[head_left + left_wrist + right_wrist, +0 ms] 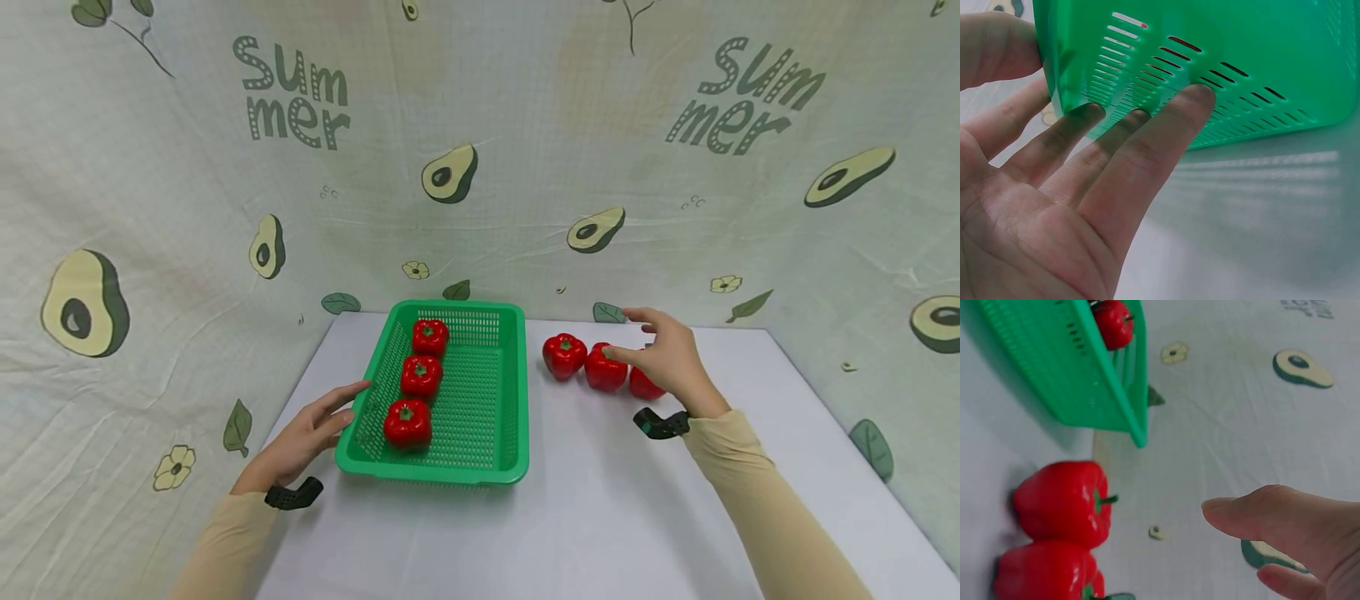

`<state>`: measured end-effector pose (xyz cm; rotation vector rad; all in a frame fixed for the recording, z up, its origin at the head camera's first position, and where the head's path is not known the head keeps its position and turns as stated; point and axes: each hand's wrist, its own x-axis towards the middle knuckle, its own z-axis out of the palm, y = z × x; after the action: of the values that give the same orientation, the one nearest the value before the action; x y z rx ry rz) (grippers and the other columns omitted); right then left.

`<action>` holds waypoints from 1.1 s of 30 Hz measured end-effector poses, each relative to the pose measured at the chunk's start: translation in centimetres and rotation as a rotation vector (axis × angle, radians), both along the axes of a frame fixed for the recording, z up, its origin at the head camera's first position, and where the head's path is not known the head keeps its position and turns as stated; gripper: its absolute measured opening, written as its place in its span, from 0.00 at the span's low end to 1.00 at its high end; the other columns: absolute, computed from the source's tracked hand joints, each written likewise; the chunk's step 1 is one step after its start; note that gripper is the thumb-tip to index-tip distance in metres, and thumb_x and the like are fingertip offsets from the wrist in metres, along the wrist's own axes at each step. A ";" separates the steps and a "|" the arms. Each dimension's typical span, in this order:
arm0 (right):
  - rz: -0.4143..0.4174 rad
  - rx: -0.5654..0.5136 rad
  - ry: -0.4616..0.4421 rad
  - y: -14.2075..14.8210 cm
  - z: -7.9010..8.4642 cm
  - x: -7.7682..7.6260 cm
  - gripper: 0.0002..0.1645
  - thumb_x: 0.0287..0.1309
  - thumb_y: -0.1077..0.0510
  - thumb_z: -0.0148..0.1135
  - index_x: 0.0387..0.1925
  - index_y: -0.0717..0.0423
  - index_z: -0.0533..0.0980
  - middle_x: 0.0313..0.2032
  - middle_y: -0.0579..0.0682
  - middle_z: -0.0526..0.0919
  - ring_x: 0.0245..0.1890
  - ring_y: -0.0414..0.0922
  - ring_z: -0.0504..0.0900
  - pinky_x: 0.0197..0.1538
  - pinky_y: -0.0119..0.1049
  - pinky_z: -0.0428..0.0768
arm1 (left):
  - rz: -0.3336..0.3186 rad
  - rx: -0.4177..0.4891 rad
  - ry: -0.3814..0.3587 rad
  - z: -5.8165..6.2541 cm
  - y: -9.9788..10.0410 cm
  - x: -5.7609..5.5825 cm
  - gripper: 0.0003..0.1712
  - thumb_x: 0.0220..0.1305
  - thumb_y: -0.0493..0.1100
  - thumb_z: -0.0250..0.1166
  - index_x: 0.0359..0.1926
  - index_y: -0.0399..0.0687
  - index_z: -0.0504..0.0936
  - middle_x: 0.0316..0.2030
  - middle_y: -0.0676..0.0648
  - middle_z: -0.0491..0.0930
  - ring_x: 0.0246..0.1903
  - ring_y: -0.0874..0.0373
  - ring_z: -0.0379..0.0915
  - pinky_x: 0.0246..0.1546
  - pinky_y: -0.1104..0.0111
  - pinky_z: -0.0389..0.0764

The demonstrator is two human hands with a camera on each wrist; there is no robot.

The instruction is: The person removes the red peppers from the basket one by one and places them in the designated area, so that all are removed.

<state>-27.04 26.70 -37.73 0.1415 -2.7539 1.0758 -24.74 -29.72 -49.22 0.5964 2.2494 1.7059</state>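
Note:
A green plastic basket stands on the table's left side, with three red bell peppers in a column along its left half. My left hand rests against the basket's left side. In the left wrist view its extended fingers touch the slotted outer wall. Over to the right, three more red bell peppers lie in a row on the table. Above the rightmost pepper, which it partly hides, hovers my right hand. Its thumb and fingers are spread apart, with nothing between them.
The white table runs back to a cloth backdrop printed with avocados and lettering. Each wrist wears a black band-mounted device. The basket's right rim rises between its inside and the loose peppers.

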 end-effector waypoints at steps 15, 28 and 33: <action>0.165 -0.188 -0.006 -4.9 1.3 0.5 0.46 0.64 0.53 0.81 0.80 0.47 0.71 0.69 0.63 0.80 0.63 0.66 0.82 0.60 0.62 0.84 | 0.002 -0.008 0.006 0.0 -0.1 -0.1 0.32 0.89 0.41 0.52 0.87 0.47 0.60 0.84 0.33 0.53 0.70 0.48 0.75 0.61 0.46 0.83; 0.345 -0.270 -0.055 -9.8 1.1 0.4 0.47 0.62 0.55 0.82 0.79 0.48 0.72 0.69 0.64 0.78 0.63 0.64 0.83 0.51 0.56 0.89 | -0.006 -0.009 0.005 0.0 -0.1 -0.2 0.32 0.89 0.42 0.52 0.87 0.47 0.59 0.84 0.33 0.52 0.67 0.59 0.77 0.60 0.49 0.83; 0.394 -0.239 -0.072 -11.6 0.7 0.4 0.48 0.62 0.54 0.82 0.80 0.48 0.71 0.66 0.60 0.80 0.60 0.62 0.84 0.51 0.52 0.89 | -0.012 -0.002 0.002 0.1 0.0 -0.1 0.32 0.89 0.41 0.52 0.87 0.46 0.59 0.85 0.34 0.51 0.68 0.60 0.75 0.60 0.54 0.84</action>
<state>-26.66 15.11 -36.99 0.6436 -2.6953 1.5220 -24.83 -29.73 -49.11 0.6102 2.2440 1.6975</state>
